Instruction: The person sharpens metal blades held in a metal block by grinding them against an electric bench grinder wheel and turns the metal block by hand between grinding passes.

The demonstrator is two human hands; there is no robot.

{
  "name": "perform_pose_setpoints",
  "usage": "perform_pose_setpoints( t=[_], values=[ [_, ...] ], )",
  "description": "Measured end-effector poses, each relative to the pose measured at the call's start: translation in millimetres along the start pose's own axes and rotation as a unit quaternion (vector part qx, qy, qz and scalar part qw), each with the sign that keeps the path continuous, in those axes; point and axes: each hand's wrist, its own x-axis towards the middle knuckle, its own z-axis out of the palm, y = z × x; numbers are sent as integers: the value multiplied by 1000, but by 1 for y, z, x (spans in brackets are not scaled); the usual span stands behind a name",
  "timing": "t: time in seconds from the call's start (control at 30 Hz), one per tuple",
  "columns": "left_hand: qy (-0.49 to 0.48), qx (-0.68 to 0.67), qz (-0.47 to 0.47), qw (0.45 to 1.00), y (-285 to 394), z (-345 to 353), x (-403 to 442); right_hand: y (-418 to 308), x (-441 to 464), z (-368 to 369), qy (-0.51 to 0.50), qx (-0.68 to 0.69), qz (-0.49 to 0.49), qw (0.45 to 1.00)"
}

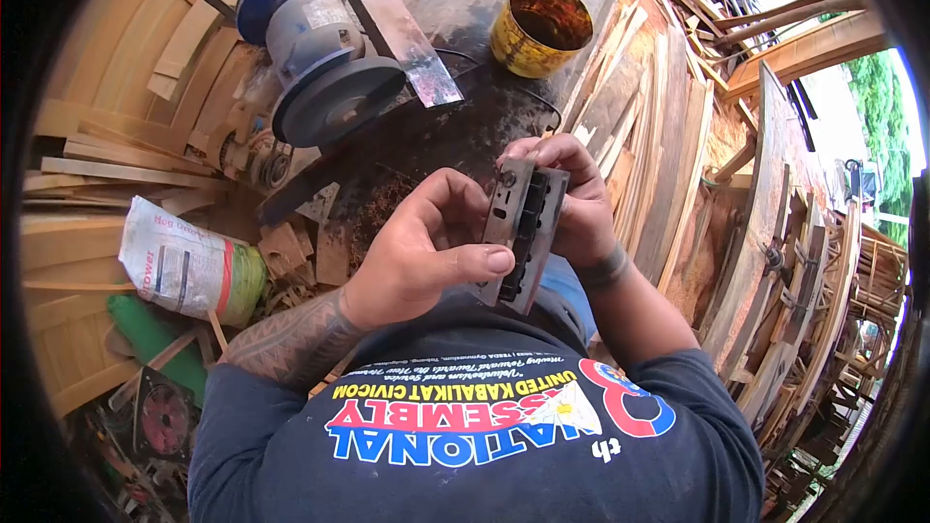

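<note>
Hidden areas: the rear face of the metal part [531, 228] is turned away from view. The fingertips of the left hand [417, 242] run partly behind the part, and the right hand [576, 194] conceals much of its far side. The depth of the dark gap along the part cannot be read. The inside of the pot [521, 56] is too dark and stained to make out. A dark border cuts off the scene at the sides; the reddish disc [164, 412] at lower left is hard to identify.

Part: two long, narrow metal plates stand side by side, separated by a dark channel. The left plate is dull grey-brown, with a round fastener near its upper end and slots below it. Notches show along the channel. The surface is worn.

Position: the part is held tilted in front of the torso, above the shirt [475, 494] and apart from the table [470, 5].

Grip: the left hand pinches the left plate, thumb across its lower face, fingers curled. The right hand clasps the upper right end.
</note>
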Motion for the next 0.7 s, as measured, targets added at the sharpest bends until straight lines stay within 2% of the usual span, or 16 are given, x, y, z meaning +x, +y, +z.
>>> perform_pose_setpoints(
  t=[0.3,0.7],
  values=[
    [-2,69,-5,998,-5,-6,1,-7,-2,0,-20,-135,-16,991],
    [-32,37,-1,999,-15,-6,1,-4,-9,-2,-3,-86,22,996]
  ],
)
